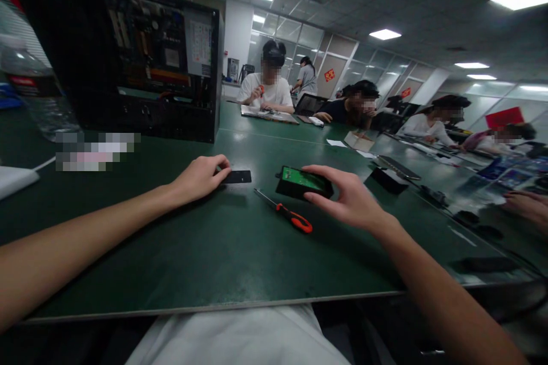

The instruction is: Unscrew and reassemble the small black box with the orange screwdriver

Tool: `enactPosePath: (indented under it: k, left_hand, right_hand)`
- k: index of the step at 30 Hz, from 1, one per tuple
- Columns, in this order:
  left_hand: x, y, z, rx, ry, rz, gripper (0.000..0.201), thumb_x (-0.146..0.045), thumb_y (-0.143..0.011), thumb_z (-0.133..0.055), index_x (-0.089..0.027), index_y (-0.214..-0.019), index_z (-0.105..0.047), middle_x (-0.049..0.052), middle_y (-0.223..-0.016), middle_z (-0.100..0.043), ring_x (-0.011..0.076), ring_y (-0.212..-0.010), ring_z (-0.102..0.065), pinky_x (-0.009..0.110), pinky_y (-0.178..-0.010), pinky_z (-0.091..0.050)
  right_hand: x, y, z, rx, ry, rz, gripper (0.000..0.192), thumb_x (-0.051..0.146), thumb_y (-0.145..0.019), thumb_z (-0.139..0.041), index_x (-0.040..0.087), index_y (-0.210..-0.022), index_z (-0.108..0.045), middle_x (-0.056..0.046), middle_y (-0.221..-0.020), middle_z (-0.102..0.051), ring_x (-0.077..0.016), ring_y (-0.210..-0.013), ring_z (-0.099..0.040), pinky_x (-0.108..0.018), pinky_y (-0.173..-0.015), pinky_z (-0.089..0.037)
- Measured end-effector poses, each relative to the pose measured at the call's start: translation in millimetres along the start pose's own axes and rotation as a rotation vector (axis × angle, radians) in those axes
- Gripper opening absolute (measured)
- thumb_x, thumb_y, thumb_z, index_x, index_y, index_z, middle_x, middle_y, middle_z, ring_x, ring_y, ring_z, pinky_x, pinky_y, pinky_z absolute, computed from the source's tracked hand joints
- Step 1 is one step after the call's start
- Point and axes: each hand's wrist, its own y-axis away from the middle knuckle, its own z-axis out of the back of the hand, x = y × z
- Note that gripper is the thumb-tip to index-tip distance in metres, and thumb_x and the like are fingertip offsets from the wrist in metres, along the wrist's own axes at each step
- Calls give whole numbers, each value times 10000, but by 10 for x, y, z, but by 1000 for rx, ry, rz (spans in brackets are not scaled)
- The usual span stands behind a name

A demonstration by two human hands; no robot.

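Screwdriver (285, 212), orange-handled, lies flat on the green table (205, 262) and serves as reference. Just right of its tip, right hand (346, 197) grips a black case with a green circuit board (303, 181) inside, thumb on the near edge and fingers curled over the far edge; case rests on the table. Left of the screwdriver, left hand (201, 178) lies palm down, fingers loosely together, fingertips touching a flat black cover plate (237, 177). Beyond it, farther left, stands an open computer tower (128, 57).

One head-worn camera looks forward and down, close over the green table (214, 251).
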Motion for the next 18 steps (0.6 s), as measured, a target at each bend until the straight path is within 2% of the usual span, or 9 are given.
enactPosePath:
  k: [3, 7, 8, 10, 12, 15, 18]
  left_hand:
    - [-188, 88, -90, -9, 143, -56, 281, -370, -978, -493, -148, -1013, -663, 71, -919, -717, 212, -767, -658, 311, -715, -473]
    - [-529, 258, -198, -24, 335, -109, 243, -347, -1003, -487, -166, -1020, -649, 45, -931, -700, 186, -786, -652, 283, -710, -480]
    - [-609, 304, -215, 1, 405, -105, 249, -350, -1013, -475, -169, -1044, -643, 34, -909, -691, 168, -731, -644, 268, -664, -476]
    - [-739, 388, -235, 128, 538, -80, 268, -360, -1032, -448, -169, -1113, -617, 10, -857, -671, 127, -569, -602, 252, -569, -459]
    - [-812, 445, -244, 213, 571, -140, 242, -321, -1030, -457, -164, -1134, -608, 2, -843, -669, 114, -547, -598, 252, -590, -470]
    - [-831, 477, -242, 216, 503, -292, 203, -249, -1007, -498, -169, -1150, -617, 31, -940, -700, 154, -760, -668, 273, -739, -496]
    - [-811, 479, -233, 238, 437, -390, 205, -219, -1003, -502, -172, -1164, -620, 50, -997, -713, 180, -893, -674, 290, -816, -490]
  right_hand:
    - [-371, 317, 262, -34, 156, -211, 507, 481, -914, -617, 185, -1325, -611, -121, -1237, -706, -275, -1055, -697, -408, -903, -548]
    - [-1093, 1052, 528, -146, 391, -580, 558, 573, -855, -589, 179, -1245, -659, -150, -1069, -741, -329, -878, -717, -438, -744, -544]
    - [-1278, 1259, 574, -125, 453, -680, 546, 574, -855, -583, 185, -1229, -666, -154, -1005, -742, -336, -826, -712, -440, -705, -531]
    - [-1603, 1639, 646, -149, 530, -837, 467, 597, -823, -587, 228, -1087, -696, -136, -803, -704, -348, -696, -681, -442, -605, -487]
    - [-1835, 1924, 690, -205, 511, -963, 414, 621, -776, -589, 263, -967, -672, -99, -692, -634, -356, -652, -656, -451, -592, -473]
    - [-1992, 2115, 705, -278, 460, -1056, 433, 651, -707, -607, 277, -924, -623, -76, -675, -582, -375, -688, -652, -465, -624, -473]
    - [-2012, 2104, 669, -285, 403, -969, 432, 638, -701, -635, 272, -929, -612, -91, -711, -588, -365, -693, -648, -454, -629, -453]
